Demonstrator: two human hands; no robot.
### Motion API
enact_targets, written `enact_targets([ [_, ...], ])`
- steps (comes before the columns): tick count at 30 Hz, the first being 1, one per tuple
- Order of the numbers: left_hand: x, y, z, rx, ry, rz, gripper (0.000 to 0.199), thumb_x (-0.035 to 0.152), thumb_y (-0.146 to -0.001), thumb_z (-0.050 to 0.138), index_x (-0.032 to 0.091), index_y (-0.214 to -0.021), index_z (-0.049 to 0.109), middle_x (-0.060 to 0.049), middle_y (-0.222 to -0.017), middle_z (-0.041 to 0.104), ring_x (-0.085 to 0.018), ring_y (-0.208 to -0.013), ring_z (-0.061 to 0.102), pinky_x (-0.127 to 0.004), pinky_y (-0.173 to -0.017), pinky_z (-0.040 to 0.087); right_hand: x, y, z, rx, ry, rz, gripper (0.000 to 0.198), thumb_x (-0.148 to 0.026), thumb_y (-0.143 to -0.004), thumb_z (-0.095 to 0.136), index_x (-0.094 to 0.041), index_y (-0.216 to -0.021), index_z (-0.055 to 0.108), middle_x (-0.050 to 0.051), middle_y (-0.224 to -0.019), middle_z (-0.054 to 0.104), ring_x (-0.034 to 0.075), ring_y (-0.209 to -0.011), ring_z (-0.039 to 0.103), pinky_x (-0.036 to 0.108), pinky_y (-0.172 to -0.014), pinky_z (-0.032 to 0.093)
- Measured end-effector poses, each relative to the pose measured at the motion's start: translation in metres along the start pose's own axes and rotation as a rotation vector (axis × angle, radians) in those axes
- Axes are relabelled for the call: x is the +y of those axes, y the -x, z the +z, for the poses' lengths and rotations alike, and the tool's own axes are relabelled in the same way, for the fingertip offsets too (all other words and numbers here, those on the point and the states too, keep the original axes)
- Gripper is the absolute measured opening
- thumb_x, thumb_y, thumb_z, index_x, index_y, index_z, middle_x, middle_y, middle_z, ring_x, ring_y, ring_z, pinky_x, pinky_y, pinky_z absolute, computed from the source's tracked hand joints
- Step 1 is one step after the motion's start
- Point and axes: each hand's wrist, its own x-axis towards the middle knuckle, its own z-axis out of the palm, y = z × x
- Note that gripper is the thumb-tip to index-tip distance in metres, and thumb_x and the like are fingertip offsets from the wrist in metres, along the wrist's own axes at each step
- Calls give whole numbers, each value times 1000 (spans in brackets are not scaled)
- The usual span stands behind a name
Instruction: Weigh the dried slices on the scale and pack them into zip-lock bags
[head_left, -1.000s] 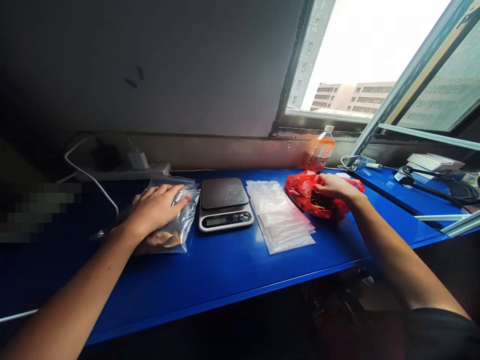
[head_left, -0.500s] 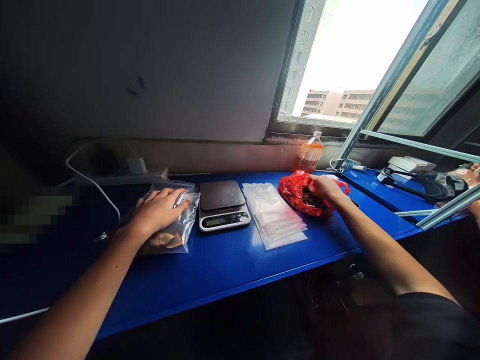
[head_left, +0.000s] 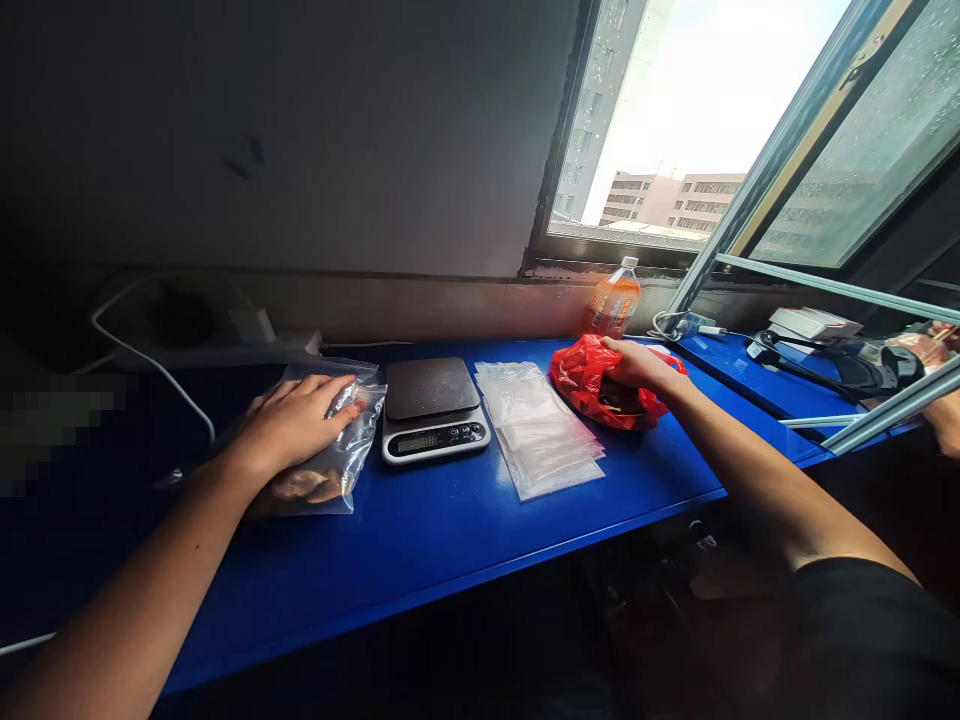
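My left hand [head_left: 300, 425] lies over a clear plastic bag [head_left: 358, 445], fingers stretched out and the thumb apart. Brown lumpy pieces [head_left: 304, 484] show through the bag's lower part; I cannot tell what they are. At the right, my right hand [head_left: 637, 365] is closed on the rim of a red plastic bag [head_left: 581, 375], its fingertips partly hidden. Dark contents [head_left: 621, 397] show in the bag's mouth, their kind unclear. Between my hands sit a kitchen scale [head_left: 435, 390] with a dark platform and a stack of flat clear bags [head_left: 536, 425].
A bottle of orange drink [head_left: 613, 298] stands behind the red bag, below the window. A power strip [head_left: 289, 348] with white cables lies along the wall at left. Metal frame bars [head_left: 832, 290] cross the right side. The blue table [head_left: 450, 540] ends at a front edge.
My right hand has shifted a little left and back at the red bag, and its fingers now lie along the rim. My left hand stays on the clear bag. The view has turned slightly.
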Motion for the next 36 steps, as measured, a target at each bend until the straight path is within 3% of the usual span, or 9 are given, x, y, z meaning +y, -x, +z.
enact_targets([
  [7, -3, -1, 1, 14, 5, 39, 65, 59, -94, 25, 26, -149, 36, -9, -153, 40, -36, -138, 35, -56, -109, 31, -3, 16, -22, 127, -102, 145, 48, -19, -75, 54, -16, -122, 49, 10, -92, 69, 22, -80, 68, 31, -70, 53],
  [12, -5, -1, 2, 13, 8, 52, 65, 59, -94, 25, 26, -148, 36, -10, -152, 40, -36, -138, 36, -56, -108, 32, -13, 31, -41, 271, -375, 219, 58, -26, -66, 65, -12, -120, 50, 6, -81, 66, 21, -77, 67, 34, -73, 56],
  [14, -5, -1, 1, 13, 13, 59, 65, 60, -94, 25, 27, -149, 36, -11, -152, 40, -37, -138, 35, -57, -108, 31, -19, 36, -50, 195, -489, 161, 45, -28, -64, 66, -13, -106, 61, 8, -82, 69, 22, -80, 68, 37, -78, 56],
  [16, -6, -2, 1, 9, 21, 70, 66, 60, -94, 24, 27, -149, 35, -11, -152, 40, -37, -138, 35, -58, -109, 30, -22, 40, -55, -29, -599, 79, 31, -31, -66, 65, -14, -91, 68, 10, -86, 72, 23, -84, 69, 37, -83, 55],
  [19, -6, -2, 1, -5, 21, 66, 66, 60, -94, 24, 27, -150, 33, -10, -153, 39, -37, -138, 34, -58, -109, 30, -22, 45, -51, -199, -608, 116, 20, -32, -66, 67, -17, -79, 70, 8, -83, 75, 23, -83, 70, 35, -81, 56],
  [24, -4, 0, 1, 3, 27, 61, 65, 59, -94, 25, 26, -149, 35, -10, -153, 40, -36, -139, 34, -57, -109, 30, -19, 48, -27, -136, -516, 221, 13, -28, -67, 67, -19, -76, 70, 7, -74, 74, 22, -70, 69, 34, -66, 57],
  [29, -5, -1, 1, -8, 22, 64, 64, 59, -94, 25, 27, -150, 34, -9, -153, 39, -36, -139, 33, -57, -110, 30, -23, 44, -21, 44, -276, 231, 15, -22, -67, 64, -18, -80, 70, 7, -77, 74, 22, -75, 69, 32, -69, 56],
  [34, -6, -3, 2, -5, 2, 67, 66, 60, -94, 24, 27, -149, 35, -10, -152, 40, -36, -138, 35, -58, -109, 30, -29, 44, -30, 322, -134, 246, 35, -22, -70, 59, -14, -103, 68, 12, -94, 74, 25, -88, 68, 38, -81, 53],
  [36, -5, -3, 2, -9, 0, 64, 66, 61, -94, 23, 27, -149, 35, -10, -153, 39, -37, -138, 34, -58, -108, 30, -30, 49, -33, 265, -227, 218, 35, -24, -73, 58, -14, -104, 69, 12, -93, 74, 24, -85, 69, 37, -78, 55],
])
